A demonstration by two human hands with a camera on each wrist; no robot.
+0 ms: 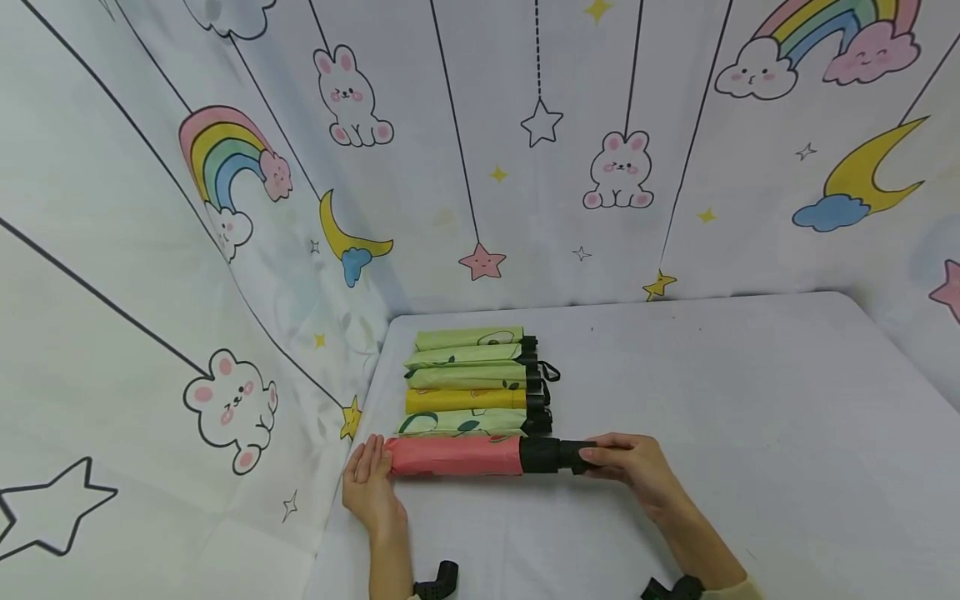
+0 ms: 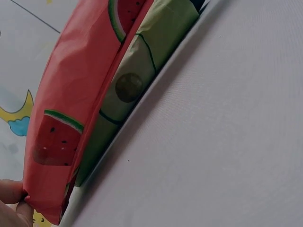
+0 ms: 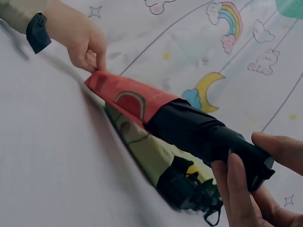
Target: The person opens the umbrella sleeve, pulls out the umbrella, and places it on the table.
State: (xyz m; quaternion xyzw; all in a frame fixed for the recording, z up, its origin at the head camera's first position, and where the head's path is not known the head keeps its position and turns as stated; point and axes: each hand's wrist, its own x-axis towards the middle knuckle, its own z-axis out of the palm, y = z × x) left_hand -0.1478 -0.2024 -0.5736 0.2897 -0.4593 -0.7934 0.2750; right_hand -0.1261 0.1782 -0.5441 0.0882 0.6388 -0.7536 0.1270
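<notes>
A folded red umbrella (image 1: 456, 456) with a watermelon print lies level in front of a row of other folded umbrellas. Its black handle (image 3: 232, 144) points right, and my right hand (image 1: 633, 471) grips that end between thumb and fingers. At the opposite end my left hand (image 1: 375, 492) pinches the red fabric tip, as the left wrist view shows with its fingertips (image 2: 12, 191). Just behind it is a light green umbrella (image 1: 461, 422) with an avocado print, which the red one partly overlaps in both wrist views.
Beyond stand a yellow umbrella (image 1: 465, 401) and several green ones (image 1: 468, 336), side by side with black handles to the right. A wrist loop (image 1: 550, 372) sticks out there. White cloth covers the table (image 1: 712, 417), and a printed curtain (image 1: 480, 167) rises behind and at left.
</notes>
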